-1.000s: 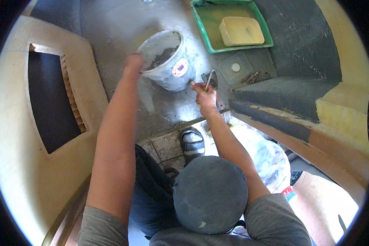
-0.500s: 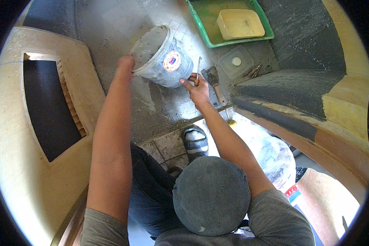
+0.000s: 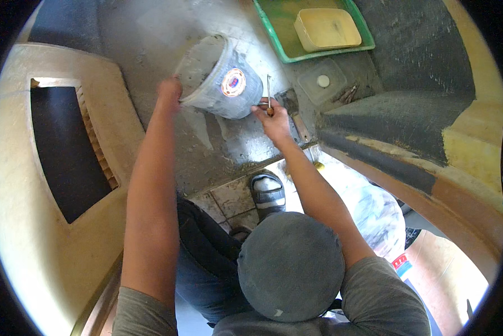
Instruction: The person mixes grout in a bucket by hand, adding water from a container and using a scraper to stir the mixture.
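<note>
A whitish, mortar-smeared plastic bucket (image 3: 246, 92) with a round label leans on its side, its mouth toward the far left and grey residue inside. My left hand (image 3: 169, 92) is closed on its rim at the left. Near the bucket's base, my right hand (image 3: 275, 120) is closed round the wooden handle of a thin metal-shafted tool (image 3: 269, 87); its exact kind I cannot make out. The right thumb and fingers lie close to the bucket's bottom edge; whether they touch it I cannot tell. Beside that hand, a flat-bladed tool with a wooden handle (image 3: 300, 127) lies on the wet grey surface.
A green tub (image 3: 279, 47) at the far right holds murky water and a cream-coloured container (image 3: 327, 39). Next to it lies a clear plastic lid (image 3: 313, 92) with a white disc on it. A dark plastered ledge (image 3: 397, 120) borders the right; a pale wall with an opening (image 3: 72, 151) stands left.
My left hand has shifted slightly left along with the bucket's rim. The tool in my right hand points a little more upright, and the right hand has moved slightly right.
</note>
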{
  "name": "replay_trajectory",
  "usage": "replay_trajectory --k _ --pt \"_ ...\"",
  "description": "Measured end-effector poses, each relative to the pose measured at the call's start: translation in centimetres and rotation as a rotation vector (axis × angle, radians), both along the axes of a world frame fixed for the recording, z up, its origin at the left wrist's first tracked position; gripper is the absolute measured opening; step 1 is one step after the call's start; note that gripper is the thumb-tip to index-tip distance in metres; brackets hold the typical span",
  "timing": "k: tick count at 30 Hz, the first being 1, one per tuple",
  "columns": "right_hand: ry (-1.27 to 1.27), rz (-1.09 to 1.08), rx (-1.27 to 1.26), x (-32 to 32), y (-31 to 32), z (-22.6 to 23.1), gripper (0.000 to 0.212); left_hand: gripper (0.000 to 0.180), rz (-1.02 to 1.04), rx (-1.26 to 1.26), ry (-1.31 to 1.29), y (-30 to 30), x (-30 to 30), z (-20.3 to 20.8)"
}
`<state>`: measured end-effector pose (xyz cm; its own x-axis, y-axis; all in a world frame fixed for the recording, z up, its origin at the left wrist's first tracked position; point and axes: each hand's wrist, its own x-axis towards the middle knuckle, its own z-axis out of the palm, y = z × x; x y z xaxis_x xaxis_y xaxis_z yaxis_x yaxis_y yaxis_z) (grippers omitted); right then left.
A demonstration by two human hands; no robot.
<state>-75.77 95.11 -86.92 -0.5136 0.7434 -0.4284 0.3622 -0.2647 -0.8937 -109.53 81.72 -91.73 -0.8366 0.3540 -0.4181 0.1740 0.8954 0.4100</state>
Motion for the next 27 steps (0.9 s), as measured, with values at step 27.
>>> replay_trajectory --k 27 --pt "-0.818 1.254 0.635 -6.5 3.9 14.8 0.025 0.041 0.343 0.416 0.295 5.4 21.5 10.9"
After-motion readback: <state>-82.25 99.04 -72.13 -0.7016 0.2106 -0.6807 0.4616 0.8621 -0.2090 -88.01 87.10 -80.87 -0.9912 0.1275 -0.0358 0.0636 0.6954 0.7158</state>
